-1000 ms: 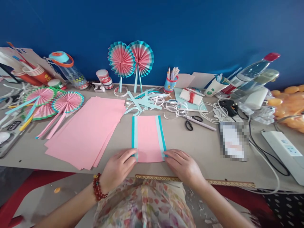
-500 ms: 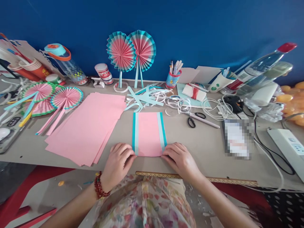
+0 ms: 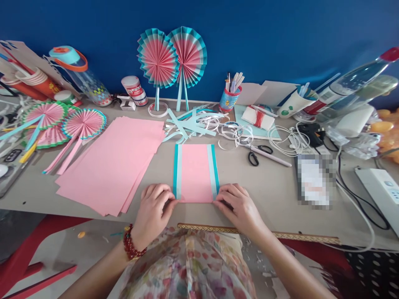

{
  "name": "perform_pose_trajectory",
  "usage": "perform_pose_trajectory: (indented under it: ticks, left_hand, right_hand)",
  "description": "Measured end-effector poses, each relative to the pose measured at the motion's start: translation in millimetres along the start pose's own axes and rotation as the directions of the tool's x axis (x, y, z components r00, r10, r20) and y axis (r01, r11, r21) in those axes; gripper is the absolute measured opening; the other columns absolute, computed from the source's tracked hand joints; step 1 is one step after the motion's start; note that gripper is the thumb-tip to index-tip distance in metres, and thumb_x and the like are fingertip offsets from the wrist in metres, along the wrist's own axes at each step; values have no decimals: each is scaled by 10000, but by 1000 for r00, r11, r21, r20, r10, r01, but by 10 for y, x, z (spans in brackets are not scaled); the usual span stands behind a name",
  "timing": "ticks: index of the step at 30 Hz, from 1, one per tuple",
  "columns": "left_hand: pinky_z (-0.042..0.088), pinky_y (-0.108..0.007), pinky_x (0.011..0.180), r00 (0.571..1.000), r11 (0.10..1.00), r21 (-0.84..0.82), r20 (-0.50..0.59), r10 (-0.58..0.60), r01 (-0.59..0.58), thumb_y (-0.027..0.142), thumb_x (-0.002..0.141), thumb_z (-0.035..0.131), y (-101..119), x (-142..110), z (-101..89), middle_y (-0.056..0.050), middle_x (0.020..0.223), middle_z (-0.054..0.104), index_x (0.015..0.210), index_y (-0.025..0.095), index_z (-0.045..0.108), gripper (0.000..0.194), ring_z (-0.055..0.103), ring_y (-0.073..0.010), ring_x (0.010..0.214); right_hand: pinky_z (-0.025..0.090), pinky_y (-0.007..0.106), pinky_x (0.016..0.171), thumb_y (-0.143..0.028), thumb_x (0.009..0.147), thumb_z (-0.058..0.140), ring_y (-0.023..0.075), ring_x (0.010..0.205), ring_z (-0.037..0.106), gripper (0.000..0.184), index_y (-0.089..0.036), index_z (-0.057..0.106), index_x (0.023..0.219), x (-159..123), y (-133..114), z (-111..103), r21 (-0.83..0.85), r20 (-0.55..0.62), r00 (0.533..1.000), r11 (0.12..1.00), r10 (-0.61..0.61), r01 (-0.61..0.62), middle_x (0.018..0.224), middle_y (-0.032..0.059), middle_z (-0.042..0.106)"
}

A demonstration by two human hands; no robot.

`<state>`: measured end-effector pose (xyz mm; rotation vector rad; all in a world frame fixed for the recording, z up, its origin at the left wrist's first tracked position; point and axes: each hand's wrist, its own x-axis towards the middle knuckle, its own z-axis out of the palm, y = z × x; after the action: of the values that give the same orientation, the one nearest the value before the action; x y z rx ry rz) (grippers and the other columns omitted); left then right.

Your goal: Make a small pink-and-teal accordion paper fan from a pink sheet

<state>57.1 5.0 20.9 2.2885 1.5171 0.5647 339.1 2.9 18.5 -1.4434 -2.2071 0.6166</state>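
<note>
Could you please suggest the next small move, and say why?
Perhaps crease a narrow fold along the near edge of the striped pink sheet: the left hand and right hand touch its near corners, and its face shows no pleats.

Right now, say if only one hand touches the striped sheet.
No, the left hand and right hand each touch a near corner of the sheet.

No lettering could be read. Print on the stacked tins and the bottle label was too small to be made out; the dark-edged rectangle was pixelated.
</note>
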Motion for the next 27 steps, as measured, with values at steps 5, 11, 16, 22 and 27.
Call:
perform_pose_trajectory:
  ticks: [5, 11, 16, 22, 27]
  left_hand:
    - [407, -389, 840, 1000, 1000, 3, -8, -14, 14, 237, 947, 561, 8, 4, 3, -45, 975, 601, 873, 206, 586, 84, 538, -232, 953]
    - [414, -389, 852, 998, 999, -8, -24, -50, 50, 246, 947, 560, 31, -5, 19, -45, 976, 591, 859, 205, 579, 100, 540, -228, 957]
    - [420, -393, 849, 997, 998, 1, -25, -68, 68, 242, 942, 559, 38, 0, 16, -51, 998, 589, 855, 209, 583, 95, 541, -234, 965]
    - [426, -394, 848, 997, 997, 5, -25, -76, 76, 250, 939, 561, 46, 6, 12, -53, 1003, 590, 842, 209, 585, 108, 543, -235, 971]
    - [431, -397, 845, 997, 997, 18, -27, -78, 78, 250, 941, 554, 53, 14, 10, -58, 1003, 593, 835, 210, 591, 119, 546, -234, 966]
  right_hand:
    - [391, 365, 821, -234, 943, 559, 211, 898, 538, 105, -217, 594, 846, 34, -49, 3, -45, -5, 1000, 999, 28, -28, 955, 43, 623]
    - [385, 373, 826, -240, 948, 529, 224, 918, 529, 114, -210, 574, 848, 46, -55, 25, -107, -7, 1000, 994, 26, -26, 967, 56, 614]
    - [395, 372, 811, -259, 954, 519, 237, 929, 521, 123, -211, 570, 853, 31, -44, 21, -135, -9, 999, 990, 37, -38, 1008, 77, 601]
    - [400, 368, 813, -266, 948, 531, 235, 924, 519, 124, -212, 568, 843, 36, -37, 13, -127, -7, 999, 991, 35, -35, 1001, 73, 598]
    - [403, 370, 800, -263, 936, 539, 235, 911, 523, 128, -214, 569, 822, 58, -58, 6, -140, -10, 999, 989, 44, -45, 987, 71, 604]
